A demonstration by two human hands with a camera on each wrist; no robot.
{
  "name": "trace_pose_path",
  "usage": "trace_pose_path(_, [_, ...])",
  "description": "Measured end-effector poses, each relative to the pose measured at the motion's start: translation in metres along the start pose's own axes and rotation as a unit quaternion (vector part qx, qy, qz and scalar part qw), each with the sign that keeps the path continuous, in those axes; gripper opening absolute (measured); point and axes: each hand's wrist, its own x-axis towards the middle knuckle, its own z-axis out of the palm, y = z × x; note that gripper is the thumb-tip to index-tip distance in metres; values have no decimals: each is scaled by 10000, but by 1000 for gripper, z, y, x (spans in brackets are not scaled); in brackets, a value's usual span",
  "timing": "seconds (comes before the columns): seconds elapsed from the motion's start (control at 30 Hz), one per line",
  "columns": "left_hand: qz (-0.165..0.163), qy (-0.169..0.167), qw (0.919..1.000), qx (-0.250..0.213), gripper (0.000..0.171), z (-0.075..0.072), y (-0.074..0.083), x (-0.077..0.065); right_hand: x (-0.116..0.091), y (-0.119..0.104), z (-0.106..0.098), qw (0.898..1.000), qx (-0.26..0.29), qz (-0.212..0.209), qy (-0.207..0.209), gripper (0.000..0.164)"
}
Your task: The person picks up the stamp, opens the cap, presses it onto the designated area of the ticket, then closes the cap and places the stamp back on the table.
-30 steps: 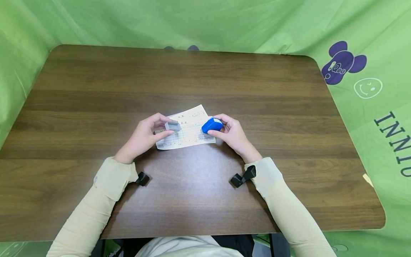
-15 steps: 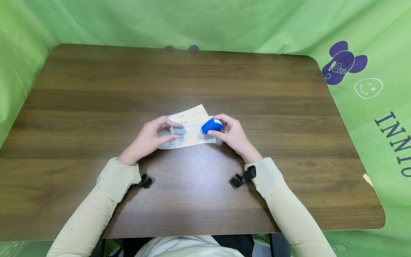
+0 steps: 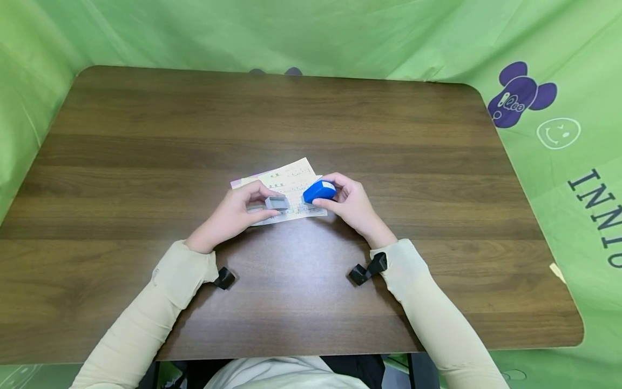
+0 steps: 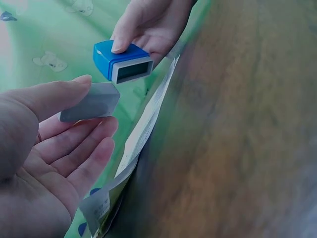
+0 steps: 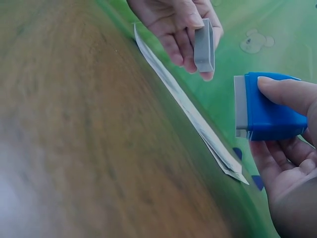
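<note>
My right hand (image 3: pixel 352 208) pinches a blue self-inking stamp (image 3: pixel 318 191) between thumb and fingers. The stamp's grey-rimmed dark face is uncovered and points toward the left hand, as the left wrist view shows. Between the thumb and fingertips of my left hand (image 3: pixel 238 210) is the grey stamp cap (image 3: pixel 277 202); its hollow side faces the stamp in the right wrist view (image 5: pixel 204 47). A small gap separates cap and stamp. Beneath both hands lie printed paper slips (image 3: pixel 291 175) with ruled lines, partly covered by the left hand and the cap.
The brown wooden table (image 3: pixel 311 119) spreads around the papers. A green cloth (image 3: pixel 340 38) with printed figures surrounds its back and sides. A small pale piece (image 3: pixel 557 272) shows at the table's right edge.
My left hand has moved right and slightly toward the body with the cap, closer to the stamp, baring the papers' upper left corner. The right hand has stayed nearly still.
</note>
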Motion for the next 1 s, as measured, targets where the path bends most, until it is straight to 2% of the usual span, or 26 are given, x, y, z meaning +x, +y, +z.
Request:
trace_pose_path(0.5, [43,-205,9998,-9,23,11,-1,0,-3,-2,6,9993,98,-314,-175,37])
trace_pose_path(1.0, [65,-289,9995,80,23,14,3,0,-7,-10,14,9982,154,-471,-327,35])
